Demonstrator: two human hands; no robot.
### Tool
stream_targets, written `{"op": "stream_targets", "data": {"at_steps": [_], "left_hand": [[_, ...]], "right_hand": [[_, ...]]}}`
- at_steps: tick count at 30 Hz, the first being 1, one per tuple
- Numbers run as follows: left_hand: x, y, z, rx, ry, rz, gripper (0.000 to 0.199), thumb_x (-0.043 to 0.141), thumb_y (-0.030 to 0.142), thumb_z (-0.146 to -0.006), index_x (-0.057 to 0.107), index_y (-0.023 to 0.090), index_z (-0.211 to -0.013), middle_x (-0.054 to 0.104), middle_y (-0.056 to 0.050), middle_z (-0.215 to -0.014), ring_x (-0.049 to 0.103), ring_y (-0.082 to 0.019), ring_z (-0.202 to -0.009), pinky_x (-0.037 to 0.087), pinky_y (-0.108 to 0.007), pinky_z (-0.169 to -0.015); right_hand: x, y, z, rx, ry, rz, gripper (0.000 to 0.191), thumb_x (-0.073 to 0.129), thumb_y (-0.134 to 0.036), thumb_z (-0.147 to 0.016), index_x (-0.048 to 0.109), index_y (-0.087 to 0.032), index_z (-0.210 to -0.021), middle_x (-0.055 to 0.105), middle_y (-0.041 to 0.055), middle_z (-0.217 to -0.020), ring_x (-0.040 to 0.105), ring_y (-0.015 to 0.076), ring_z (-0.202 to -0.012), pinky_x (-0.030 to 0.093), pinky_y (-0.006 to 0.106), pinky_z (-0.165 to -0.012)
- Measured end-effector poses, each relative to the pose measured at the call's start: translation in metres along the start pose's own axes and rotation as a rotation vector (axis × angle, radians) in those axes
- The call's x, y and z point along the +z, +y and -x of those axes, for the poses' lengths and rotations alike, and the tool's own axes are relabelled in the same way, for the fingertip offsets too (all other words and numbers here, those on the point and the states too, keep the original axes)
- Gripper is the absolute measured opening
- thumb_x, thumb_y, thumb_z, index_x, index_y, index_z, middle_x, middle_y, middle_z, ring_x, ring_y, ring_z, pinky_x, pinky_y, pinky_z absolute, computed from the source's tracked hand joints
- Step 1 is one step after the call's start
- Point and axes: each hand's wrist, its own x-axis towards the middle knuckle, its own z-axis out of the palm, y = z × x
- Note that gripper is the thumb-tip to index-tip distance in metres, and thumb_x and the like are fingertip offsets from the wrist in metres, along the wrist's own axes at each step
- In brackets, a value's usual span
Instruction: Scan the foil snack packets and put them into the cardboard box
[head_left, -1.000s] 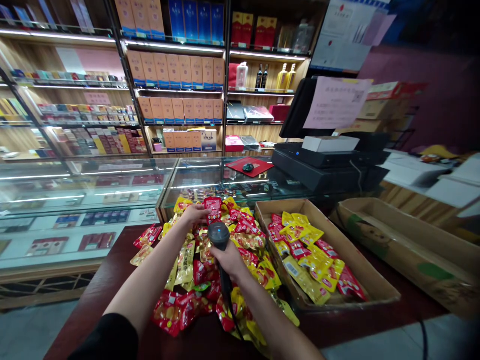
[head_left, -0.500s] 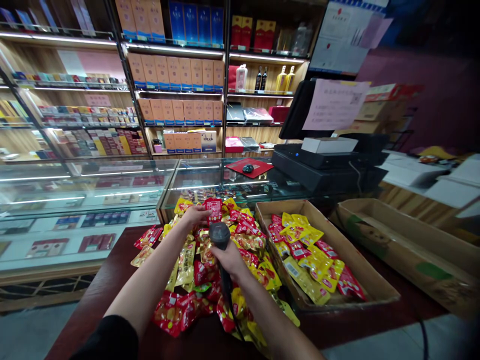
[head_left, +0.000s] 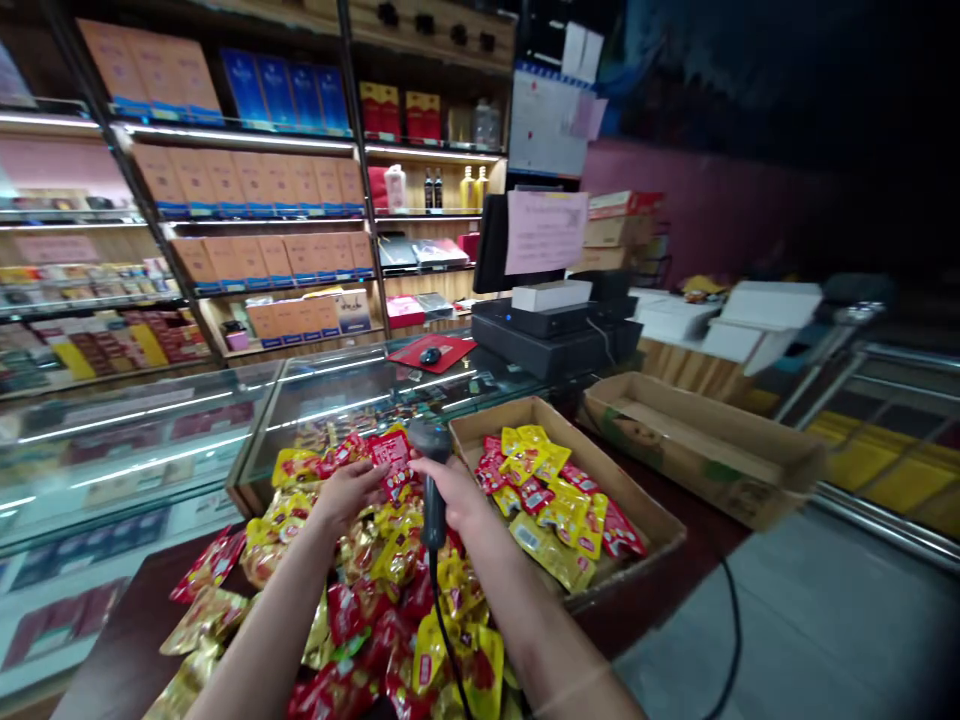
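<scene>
My left hand is closed on the edge of a red snack packet, which is tilted up with its printed side toward me. A dark handheld barcode scanner is in my right hand, with its head just right of the packet and its cord trailing down toward me. My right fingers are partly hidden behind the handle. Beneath both hands spreads a heap of red, yellow and gold snack packets. To the right, a shallow cardboard box holds more such packets.
A second cardboard box stands farther right. Behind the heap is a glass display counter with a mouse on a red mat and a monitor. Shelves of boxed goods line the back. A black cable hangs at right.
The view has swung to the right. The scanner has turned more upright, and its head is now close beside the red packet. Both hands have come nearer each other.
</scene>
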Motion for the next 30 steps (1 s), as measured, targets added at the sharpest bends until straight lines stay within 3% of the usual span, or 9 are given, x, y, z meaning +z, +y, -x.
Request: {"op": "stream_targets", "data": {"at_steps": [5,11,13,15,18,22,26,30], "left_hand": [[0.07,-0.003,-0.015,-0.011,-0.168,0.075,0.029,0.078,0.021,-0.064,0.067,0.012,-0.088,0.069,-0.009,-0.089,0.066,-0.014,-0.069,0.055,-0.022,-0.064],[0.171,-0.021,-0.042,-0.007,-0.23,0.106,0.022,0.074,0.014,-0.068,0.068,0.009,-0.089,0.069,-0.01,-0.093,0.065,-0.012,-0.072,0.054,-0.024,-0.07],[0.193,-0.03,-0.047,0.014,-0.244,0.051,0.028,0.073,0.014,-0.07,0.068,0.009,-0.097,0.069,-0.01,-0.096,0.065,-0.013,-0.076,0.054,-0.025,-0.074],[0.203,-0.037,-0.049,0.024,-0.176,-0.038,0.039,0.074,0.014,-0.068,0.066,0.01,-0.106,0.07,-0.01,-0.099,0.066,-0.013,-0.078,0.053,-0.025,-0.075],[0.196,-0.038,-0.045,0.061,-0.131,-0.117,0.043,0.074,0.016,-0.068,0.065,0.011,-0.11,0.07,-0.01,-0.103,0.066,-0.016,-0.086,0.052,-0.026,-0.08],[0.159,-0.023,-0.029,0.178,-0.088,-0.246,0.042,0.071,0.021,-0.07,0.066,0.011,-0.111,0.07,-0.011,-0.105,0.065,-0.019,-0.091,0.05,-0.029,-0.084],[0.097,-0.008,-0.009,0.287,0.02,-0.479,0.043,0.064,0.028,-0.075,0.064,0.012,-0.115,0.069,-0.01,-0.106,0.066,-0.021,-0.091,0.05,-0.031,-0.084],[0.024,-0.009,0.014,0.313,0.243,-0.734,0.039,0.058,0.027,-0.078,0.066,0.014,-0.113,0.067,-0.011,-0.112,0.064,-0.022,-0.1,0.046,-0.031,-0.088]], "right_hand": [[-0.054,-0.037,0.012,-0.086,0.104,-0.038,0.032,0.077,-0.023,-0.05,0.069,-0.015,-0.08,0.071,0.0029,-0.077,0.063,0.0168,-0.076,0.046,0.027,-0.071],[-0.127,-0.082,0.031,-0.212,0.32,-0.076,0.032,0.077,-0.022,-0.052,0.07,-0.014,-0.082,0.072,0.0044,-0.08,0.064,0.0174,-0.079,0.048,0.024,-0.068],[-0.145,-0.09,0.036,-0.222,0.417,-0.095,0.031,0.077,-0.021,-0.05,0.07,-0.014,-0.079,0.071,0.0028,-0.076,0.064,0.0167,-0.076,0.048,0.023,-0.066],[-0.157,-0.094,0.038,-0.235,0.463,-0.112,0.03,0.077,-0.019,-0.048,0.07,-0.014,-0.077,0.071,0.0016,-0.075,0.064,0.0159,-0.076,0.049,0.022,-0.066],[-0.163,-0.093,0.036,-0.252,0.486,-0.125,0.029,0.077,-0.016,-0.048,0.069,-0.014,-0.076,0.071,0.0013,-0.075,0.064,0.0156,-0.076,0.05,0.021,-0.064],[-0.143,-0.088,0.034,-0.174,0.423,-0.098,0.029,0.076,-0.016,-0.052,0.069,-0.014,-0.081,0.071,0.0024,-0.074,0.065,0.0157,-0.069,0.051,0.022,-0.056],[-0.101,-0.074,0.037,-0.101,0.204,-0.063,0.031,0.076,-0.02,-0.058,0.07,-0.017,-0.088,0.072,0.0041,-0.088,0.066,0.0168,-0.081,0.053,0.022,-0.066],[-0.053,-0.037,0.035,0.07,-0.01,-0.039,0.033,0.076,-0.024,-0.06,0.068,-0.018,-0.091,0.071,0.0062,-0.098,0.066,0.0199,-0.09,0.054,0.026,-0.074]]}}
